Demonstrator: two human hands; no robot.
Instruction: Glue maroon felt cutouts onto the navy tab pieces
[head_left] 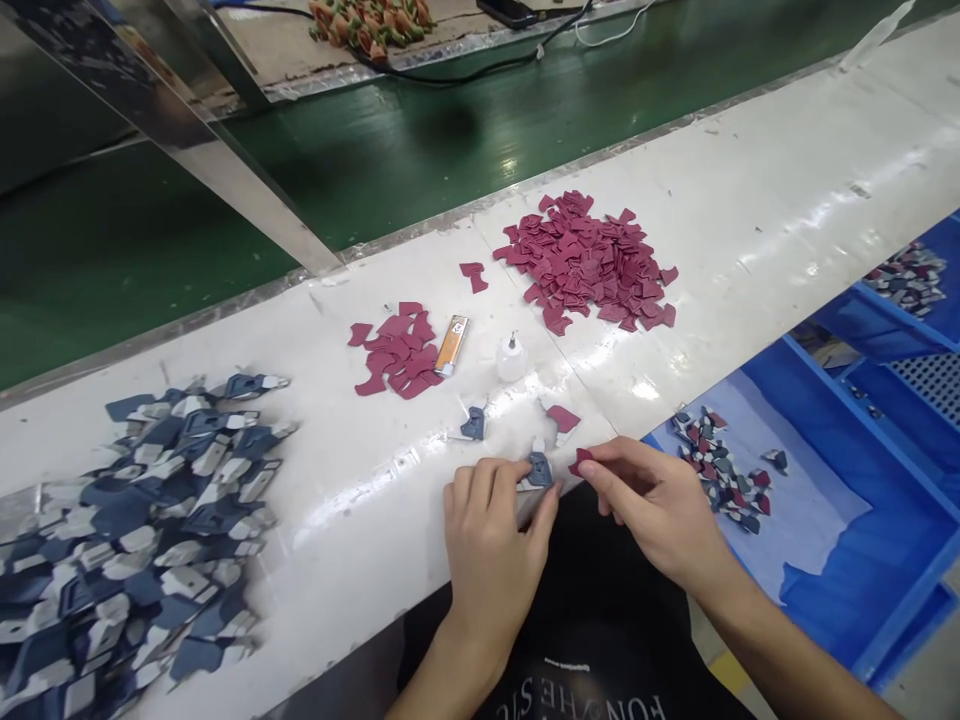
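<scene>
My left hand [491, 535] is closed around a small blue-grey and white plastic part [538, 468] at the table's near edge. A little to its right, my right hand [651, 495] pinches a small maroon piece [580, 461] between thumb and fingertips, apart from the plastic part. Just beyond lie another blue-grey part [473, 423] and a part with a maroon face [562, 418]. Farther off stands a small clear bottle [511, 358] with a thin metal tip, beside an orange lighter [452, 345].
Blue-grey and white parts [150, 520] are heaped on the left. A small maroon pile [401, 350] and a larger maroon pile [592, 260] lie farther back. On the right, below the table, a blue bin [862, 520] holds assembled parts [724, 465]. A metal post [247, 190] rises at the back left.
</scene>
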